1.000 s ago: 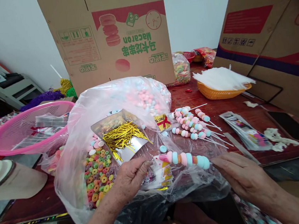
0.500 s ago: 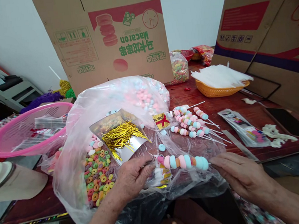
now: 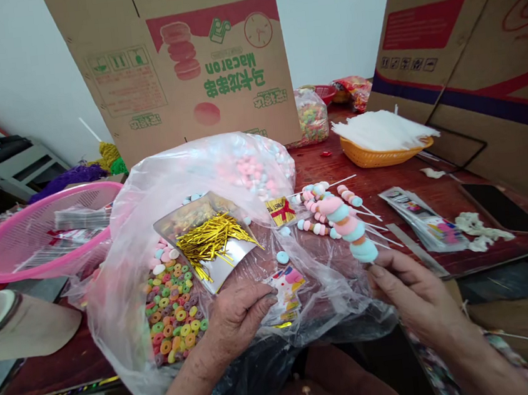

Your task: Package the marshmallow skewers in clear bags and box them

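My right hand (image 3: 413,292) is closed on the stick of a candy skewer (image 3: 348,228) of pink and blue marshmallow pieces, held tilted up and away from me. My left hand (image 3: 239,316) pinches a small printed clear wrapper (image 3: 284,289) that lies on a big plastic bag (image 3: 126,281). A loose pink candy (image 3: 293,275) sits on the wrapper. Just beyond my left hand a tray of gold twist ties (image 3: 209,238) rests on the bag, beside colourful ring candies (image 3: 174,310). Finished skewers (image 3: 321,207) lie on the table behind the raised one.
A pink basket (image 3: 32,237) with wrappers stands at the left. An orange basket of white sticks (image 3: 383,138) sits at the back right. Large cardboard boxes (image 3: 193,60) stand behind and to the right. Packets of wrappers (image 3: 425,224) and a phone (image 3: 501,207) lie on the red table.
My right hand has pulled the skewer out of the wrapper mouth and swung it up to the right. One pink candy stayed on the wrapper. My left hand has barely moved.
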`<move>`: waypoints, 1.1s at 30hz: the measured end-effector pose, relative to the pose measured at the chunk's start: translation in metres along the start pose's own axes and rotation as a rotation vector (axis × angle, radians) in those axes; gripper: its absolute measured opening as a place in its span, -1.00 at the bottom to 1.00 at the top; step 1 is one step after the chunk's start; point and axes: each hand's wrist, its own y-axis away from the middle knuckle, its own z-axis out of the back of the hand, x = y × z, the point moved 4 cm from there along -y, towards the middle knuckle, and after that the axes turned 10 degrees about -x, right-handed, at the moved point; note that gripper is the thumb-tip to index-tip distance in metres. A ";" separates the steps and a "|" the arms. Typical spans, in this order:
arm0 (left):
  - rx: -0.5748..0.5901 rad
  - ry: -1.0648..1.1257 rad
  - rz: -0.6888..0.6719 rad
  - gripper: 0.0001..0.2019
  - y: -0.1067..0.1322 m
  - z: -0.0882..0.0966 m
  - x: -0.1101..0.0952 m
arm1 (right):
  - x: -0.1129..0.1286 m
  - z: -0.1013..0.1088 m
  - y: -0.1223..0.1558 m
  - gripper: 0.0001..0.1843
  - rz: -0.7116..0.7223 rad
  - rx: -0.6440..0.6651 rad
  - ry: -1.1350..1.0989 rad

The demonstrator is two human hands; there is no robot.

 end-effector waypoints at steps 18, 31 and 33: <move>0.042 0.042 0.277 -0.76 0.020 0.000 0.008 | 0.000 -0.047 -0.004 -0.76 -0.203 0.091 -0.166; 0.116 0.125 0.272 -0.71 0.012 0.015 0.012 | 0.022 0.006 0.006 -0.66 0.741 0.219 0.428; 0.127 0.166 0.347 -0.65 0.014 0.013 0.015 | 0.017 0.009 0.006 -0.67 0.754 0.171 0.463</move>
